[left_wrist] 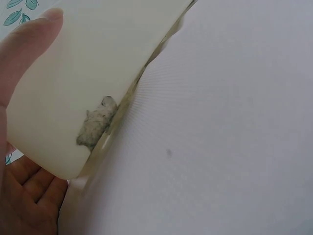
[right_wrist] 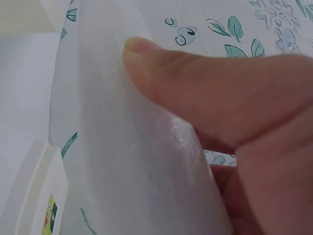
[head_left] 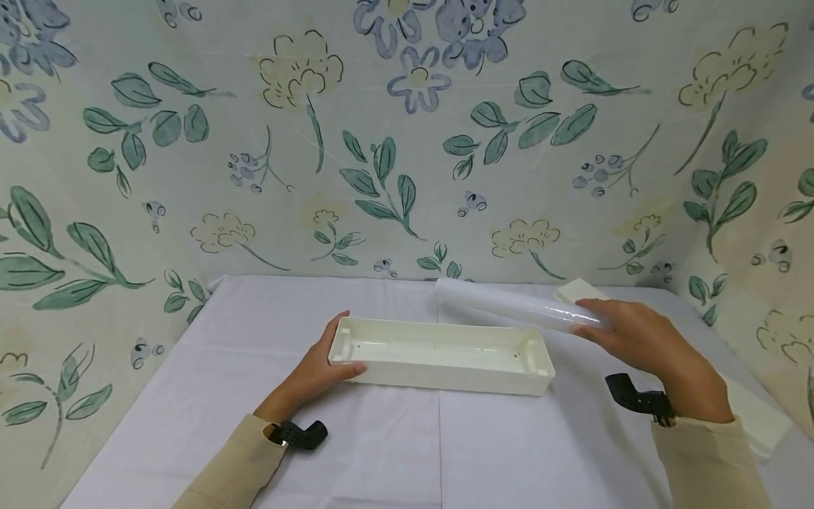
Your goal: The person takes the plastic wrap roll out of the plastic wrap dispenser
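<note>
A long, cream plastic box (head_left: pixel 439 378) lies on the table with its open side up and nothing inside. My left hand (head_left: pixel 318 364) grips its left end, thumb on the front wall. In the left wrist view, a grey smudge marks the outer wall of the box (left_wrist: pixel 98 58) near its lower edge. Above the table behind the box's right end, my right hand (head_left: pixel 649 343) holds a roll of clear plastic film (head_left: pixel 509 304) by its right end. The roll (right_wrist: pixel 137 161) fills the middle of the right wrist view, thumb pressed along it.
A long cream piece resembling a lid (head_left: pixel 757 417) lies at the right, partly hidden by my right arm. A coloured label (right_wrist: pixel 50 215) shows on a cream piece in the right wrist view. White cloth covers the table (head_left: pixel 369 445). Floral fabric (head_left: pixel 407 170) hangs behind.
</note>
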`<action>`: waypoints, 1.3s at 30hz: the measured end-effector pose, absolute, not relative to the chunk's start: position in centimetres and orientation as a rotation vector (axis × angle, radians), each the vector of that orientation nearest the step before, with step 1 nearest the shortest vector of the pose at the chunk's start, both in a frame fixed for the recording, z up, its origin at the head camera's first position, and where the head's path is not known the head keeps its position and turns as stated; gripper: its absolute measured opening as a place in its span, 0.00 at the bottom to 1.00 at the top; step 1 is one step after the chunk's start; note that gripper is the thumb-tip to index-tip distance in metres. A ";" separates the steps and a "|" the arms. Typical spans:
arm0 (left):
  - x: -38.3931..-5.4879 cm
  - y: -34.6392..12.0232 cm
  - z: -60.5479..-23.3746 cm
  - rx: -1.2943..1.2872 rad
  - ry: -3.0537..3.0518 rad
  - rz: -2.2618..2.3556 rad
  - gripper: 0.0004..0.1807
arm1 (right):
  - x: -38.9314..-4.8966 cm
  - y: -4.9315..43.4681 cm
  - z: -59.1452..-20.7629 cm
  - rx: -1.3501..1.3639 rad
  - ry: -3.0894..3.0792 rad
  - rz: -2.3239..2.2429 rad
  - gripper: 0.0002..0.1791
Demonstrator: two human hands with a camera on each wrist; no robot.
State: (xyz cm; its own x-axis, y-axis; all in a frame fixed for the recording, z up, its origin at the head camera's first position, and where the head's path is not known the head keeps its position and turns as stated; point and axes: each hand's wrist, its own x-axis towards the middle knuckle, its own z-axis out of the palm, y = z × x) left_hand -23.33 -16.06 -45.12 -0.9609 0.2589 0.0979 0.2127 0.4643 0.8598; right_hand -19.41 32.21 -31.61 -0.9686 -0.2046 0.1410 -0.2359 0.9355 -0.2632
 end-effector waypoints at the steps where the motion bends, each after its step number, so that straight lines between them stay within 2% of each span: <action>1: -23.3 -16.1 -45.1 0.425 2.648 1.546 0.57 | -19.5 32.2 -31.6 0.340 -2.982 0.424 0.33; 27: -23.3 -16.0 -45.2 0.423 2.645 1.547 0.57 | -20.0 33.4 -32.1 0.300 -3.016 0.391 0.31; 39: -23.3 -16.0 -45.1 0.412 2.642 1.548 0.57 | -19.9 33.7 -32.1 0.224 -3.045 0.392 0.37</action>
